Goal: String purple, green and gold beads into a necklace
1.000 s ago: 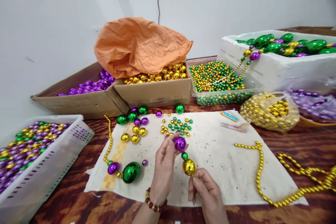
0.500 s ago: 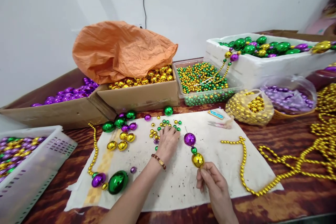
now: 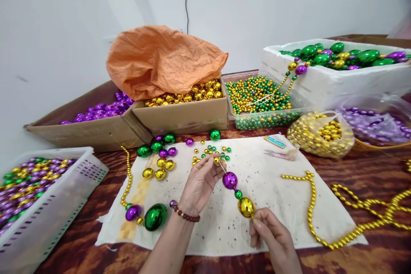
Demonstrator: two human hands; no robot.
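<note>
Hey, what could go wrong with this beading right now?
The small gold bead at the left hand's fingertips could slip and roll among the small green beads.

The thin needle may prick those nearby fingers.

If the right hand's pinch below the large gold ball loosens, the balls might slide.

Right hand (image 3: 272, 233) cropped near wrist; basket (image 3: 72, 205) cropped left.

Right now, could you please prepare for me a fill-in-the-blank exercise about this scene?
The left hand holds a small bead coloured ____.
On the strand, the big ball farther from the right hand is ____.
The crumpled cover over the box of gold balls is ____.
Missing words: gold; purple; orange.
</note>
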